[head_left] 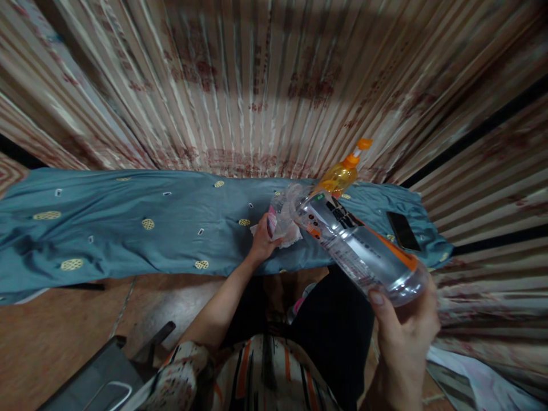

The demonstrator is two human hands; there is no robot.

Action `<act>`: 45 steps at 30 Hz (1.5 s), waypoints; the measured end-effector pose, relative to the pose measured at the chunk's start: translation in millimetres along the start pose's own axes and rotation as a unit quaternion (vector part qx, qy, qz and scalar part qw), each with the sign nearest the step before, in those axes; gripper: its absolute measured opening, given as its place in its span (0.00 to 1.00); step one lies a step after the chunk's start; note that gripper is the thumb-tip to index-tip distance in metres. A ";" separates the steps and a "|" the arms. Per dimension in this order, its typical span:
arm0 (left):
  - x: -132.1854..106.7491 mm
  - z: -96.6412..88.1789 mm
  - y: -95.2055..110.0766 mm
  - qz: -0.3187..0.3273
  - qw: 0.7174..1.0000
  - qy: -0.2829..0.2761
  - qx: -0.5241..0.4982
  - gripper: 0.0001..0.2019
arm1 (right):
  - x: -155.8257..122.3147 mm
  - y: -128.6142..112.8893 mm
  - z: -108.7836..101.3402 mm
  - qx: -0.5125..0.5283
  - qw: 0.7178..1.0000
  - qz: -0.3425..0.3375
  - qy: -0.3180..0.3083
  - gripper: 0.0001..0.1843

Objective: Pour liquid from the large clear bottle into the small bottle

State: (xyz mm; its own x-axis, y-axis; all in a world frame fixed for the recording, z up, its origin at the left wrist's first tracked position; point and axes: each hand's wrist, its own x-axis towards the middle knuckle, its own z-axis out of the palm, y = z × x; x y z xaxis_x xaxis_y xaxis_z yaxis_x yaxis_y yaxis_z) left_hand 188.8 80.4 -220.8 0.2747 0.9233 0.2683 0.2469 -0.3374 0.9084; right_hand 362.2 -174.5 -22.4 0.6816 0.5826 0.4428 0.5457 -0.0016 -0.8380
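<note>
My right hand (405,319) is wrapped round the base of a large clear plastic bottle (363,251) with an orange and black label. The bottle tilts down to the left, its upper end over a clear plastic container (287,208) with a pink patch. My left hand (263,242) is closed round that container's left side. White crumpled tissue (291,235) shows beneath the container. Whether the bottle touches the container I cannot tell. Just behind the bottle stands an amber pump bottle (340,176) with an orange top, its lower part partly hidden.
A blue-green cloth with yellow prints (175,234) covers the long narrow table. A dark phone (403,230) lies at its right end. Pleated patterned curtains (257,85) hang close behind and to the right. At lower left is a dark metal-framed seat (98,377).
</note>
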 end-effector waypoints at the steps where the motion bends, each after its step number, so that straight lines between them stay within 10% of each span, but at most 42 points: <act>1: 0.1 -0.5 0.6 -0.002 1.000 -0.001 0.000 0.51 | -0.2 0.7 -0.3 0.001 1.000 0.000 0.001 0.57; 45: 0.2 -0.5 2.9 -0.009 1.000 -0.007 -0.018 0.52 | -0.6 -4.3 -0.6 -0.012 1.000 0.007 0.004 0.56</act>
State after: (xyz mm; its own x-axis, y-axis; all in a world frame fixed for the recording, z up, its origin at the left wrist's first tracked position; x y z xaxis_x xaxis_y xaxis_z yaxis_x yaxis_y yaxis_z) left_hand 189.1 79.7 -217.9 0.2826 0.9269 0.2470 0.2195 -0.3131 0.9240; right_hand 359.8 -175.3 -18.8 0.6930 0.5751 0.4348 0.5485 -0.0292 -0.8357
